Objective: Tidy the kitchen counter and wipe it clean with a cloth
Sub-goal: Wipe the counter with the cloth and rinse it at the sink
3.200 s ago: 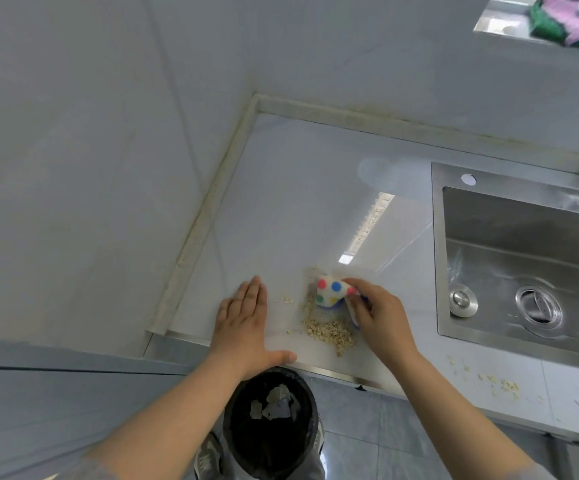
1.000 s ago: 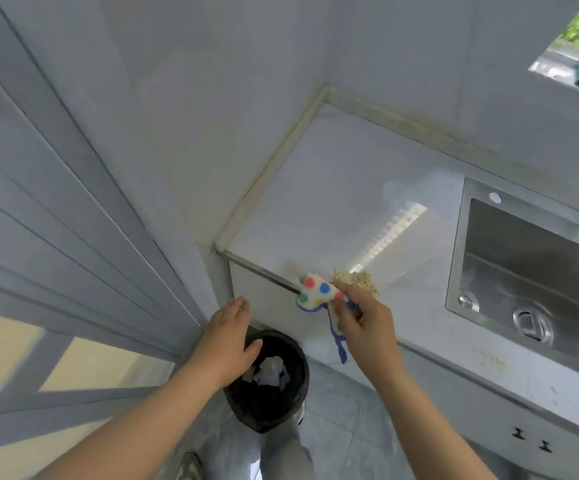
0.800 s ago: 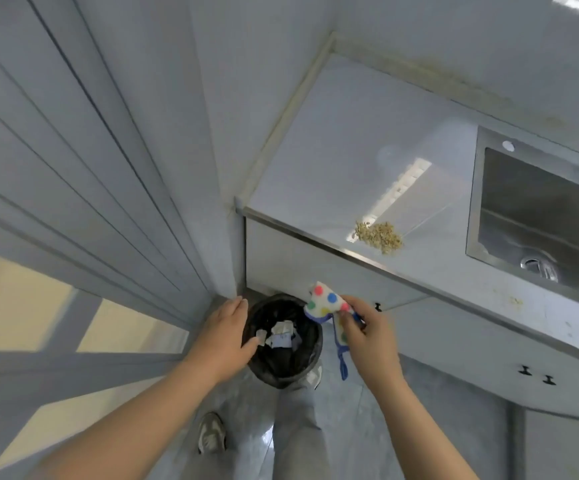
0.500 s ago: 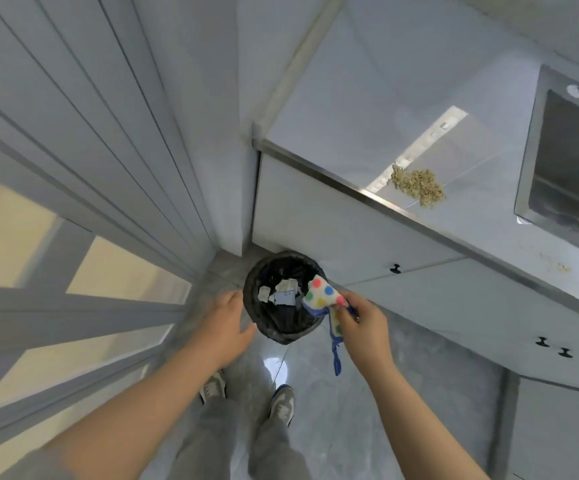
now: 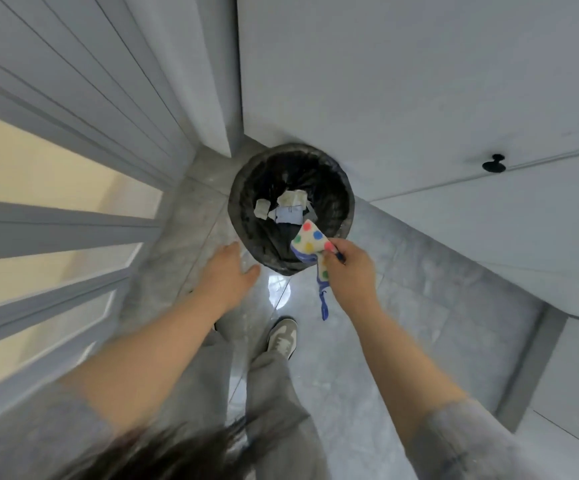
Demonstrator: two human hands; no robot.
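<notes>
A round bin (image 5: 345, 199) lined with a black bag stands on the grey floor, with scraps of paper (image 5: 289, 206) inside. My right hand (image 5: 348, 268) pinches a white cloth (image 5: 310, 241) with coloured dots and a blue edge, held over the bin's near right rim; a blue strap hangs from it. My left hand (image 5: 227, 273) reaches with straight fingers toward the bin's near left side, just short of it. The counter is out of view.
White cabinet fronts (image 5: 419, 98) with a black knob (image 5: 494, 164) rise behind the bin. A grey framed door with yellowish panels (image 5: 56, 188) stands to the left. My feet and grey trousers (image 5: 274, 372) are below the bin on the glossy floor.
The view has tilted from the counter with its heap of crumbs down to the floor. Both hands dropped to the bin, the right still holding the cloth.
</notes>
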